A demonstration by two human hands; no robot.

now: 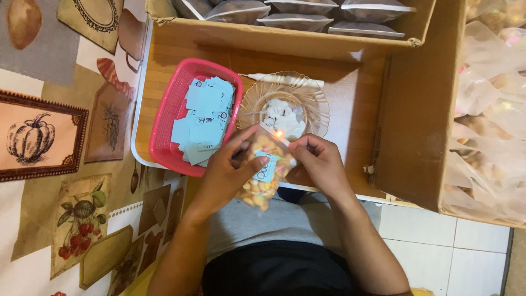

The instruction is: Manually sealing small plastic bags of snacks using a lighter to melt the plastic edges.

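Observation:
My left hand (227, 170) and my right hand (320, 161) together hold a small clear plastic bag of yellowish snack pieces (262, 175) with a light blue paper label inside. Each hand pinches one side of the bag's top edge. That edge sits at a small candle flame (279, 133) in front of a clear glass dish (285, 107) that holds white wax. A white candle (285, 80) lies along the far rim of the dish.
A pink plastic basket (170, 112) with several light blue paper labels sits left of the dish on a low wooden table (356, 109). A cardboard box (285, 38) with sealed bags stands behind. Another box (416, 109) with more bags stands at right.

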